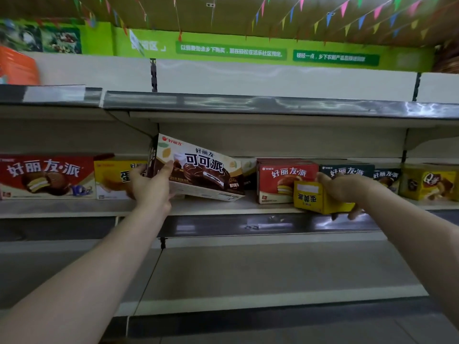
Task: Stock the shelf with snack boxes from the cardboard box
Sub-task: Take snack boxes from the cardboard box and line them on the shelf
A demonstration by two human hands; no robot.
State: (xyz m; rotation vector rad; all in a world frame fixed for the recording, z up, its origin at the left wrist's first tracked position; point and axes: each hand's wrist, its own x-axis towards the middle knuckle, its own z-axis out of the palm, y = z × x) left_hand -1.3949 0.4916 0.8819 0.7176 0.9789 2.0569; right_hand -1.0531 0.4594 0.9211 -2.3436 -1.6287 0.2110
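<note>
My left hand grips the left end of a brown and white cocoa pie box, thumb on its front. The box is tilted, right end down, touching the middle shelf. My right hand holds a small yellow box upside down at the shelf's front edge, just before a red pie box. No cardboard box is in view.
On the same shelf stand a large red pie box and a yellow box at left, dark boxes and a yellow box at right. The upper shelf and lower shelf hold no boxes here.
</note>
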